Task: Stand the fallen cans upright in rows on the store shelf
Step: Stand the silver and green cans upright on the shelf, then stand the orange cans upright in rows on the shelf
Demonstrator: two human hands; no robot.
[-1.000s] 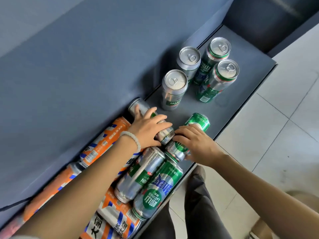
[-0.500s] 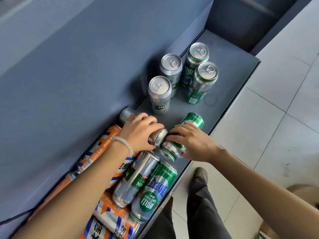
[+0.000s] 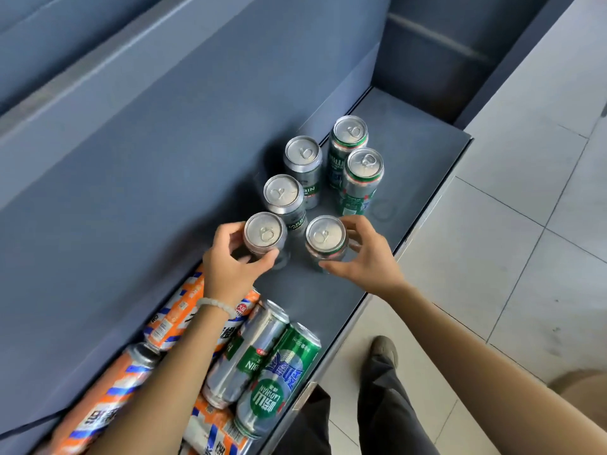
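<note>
We stand over a matte grey-blue metal store shelf (image 3: 423,152) with a slanted back panel, pale floor tiles to its right. Our left hand (image 3: 230,267) curls around a smooth silver aluminium can (image 3: 264,234), and our right hand (image 3: 364,254) wraps a second silver-topped can with a green-and-red band (image 3: 325,239); both cans are upright, side by side, just near of four standing cans (image 3: 331,165) set in two rows. If we let go carelessly, a nudge could topple these slim cylinders into the rows beyond, since the smooth shelf probably gives little grip. The right-hand can sits closer to the shelf's open edge, so it could roll off. Nearer us, a glossy silver fallen can (image 3: 243,353), a green fallen can (image 3: 279,379) and orange-and-white printed fallen cans (image 3: 170,316) lie jumbled, round enough to roll under our left forearm.
</note>
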